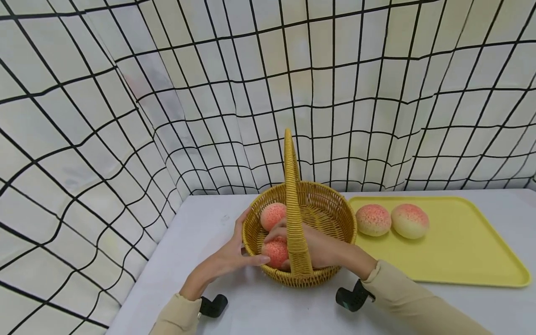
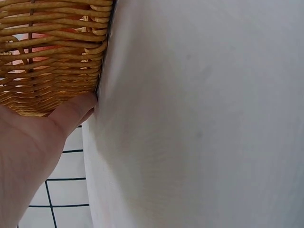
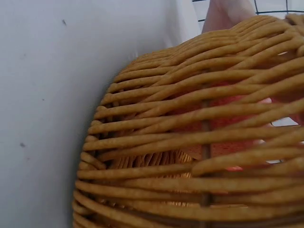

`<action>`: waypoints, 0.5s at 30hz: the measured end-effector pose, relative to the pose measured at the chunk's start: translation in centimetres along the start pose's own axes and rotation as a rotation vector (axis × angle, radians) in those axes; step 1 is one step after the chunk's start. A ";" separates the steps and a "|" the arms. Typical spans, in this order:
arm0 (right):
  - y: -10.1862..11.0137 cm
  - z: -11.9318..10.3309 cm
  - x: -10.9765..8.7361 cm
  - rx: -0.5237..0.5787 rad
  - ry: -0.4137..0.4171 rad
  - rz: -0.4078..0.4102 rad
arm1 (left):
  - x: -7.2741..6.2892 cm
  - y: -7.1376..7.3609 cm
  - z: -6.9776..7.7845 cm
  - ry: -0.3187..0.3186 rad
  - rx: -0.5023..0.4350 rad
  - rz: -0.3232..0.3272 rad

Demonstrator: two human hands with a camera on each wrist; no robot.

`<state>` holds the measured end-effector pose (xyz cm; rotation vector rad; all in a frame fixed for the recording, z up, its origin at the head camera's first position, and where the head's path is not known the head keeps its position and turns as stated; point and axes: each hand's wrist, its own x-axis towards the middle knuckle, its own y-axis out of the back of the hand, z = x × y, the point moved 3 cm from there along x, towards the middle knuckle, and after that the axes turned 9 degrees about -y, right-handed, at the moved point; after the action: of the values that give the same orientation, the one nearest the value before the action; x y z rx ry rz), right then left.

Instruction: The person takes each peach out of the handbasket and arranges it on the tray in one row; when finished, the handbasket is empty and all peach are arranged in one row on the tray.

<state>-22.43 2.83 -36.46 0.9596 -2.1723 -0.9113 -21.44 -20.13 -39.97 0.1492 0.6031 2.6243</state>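
A round woven basket (image 1: 353, 223) with a tall hoop handle (image 1: 294, 209) stands on the table in the head view. My left hand (image 1: 228, 255) holds its left side, thumb over the rim; in the left wrist view, fingers (image 2: 71, 111) of that hand reach the base of the wicker wall (image 2: 52, 61). Inside the basket, my right hand (image 1: 320, 246) grips a pink speckled peach (image 1: 275, 252), reaching in behind the handle. Another peach (image 1: 273, 215) lies just beyond it. The right wrist view shows mostly basket weave (image 3: 190, 137), with pink behind it.
On the right, a yellow tray (image 1: 469, 242) carries two pink-and-cream peaches (image 1: 373, 220). A white wall with black grid lines (image 1: 310, 93) rises behind the white table (image 1: 201, 218) and along its left side.
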 end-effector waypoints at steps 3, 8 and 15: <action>-0.2 0.0 0.3 -0.015 0.031 -0.021 | -0.1 0.1 0.0 -0.006 0.001 0.001; -0.3 -0.1 0.5 -0.007 0.072 -0.065 | 0.0 0.1 0.1 -0.009 -0.001 -0.001; -0.4 0.2 0.5 0.010 0.092 -0.048 | 0.1 0.0 0.0 -0.012 -0.001 -0.005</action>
<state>-22.66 2.34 -36.74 1.0428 -2.0869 -0.8622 -21.49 -20.11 -39.94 0.1634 0.5971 2.6174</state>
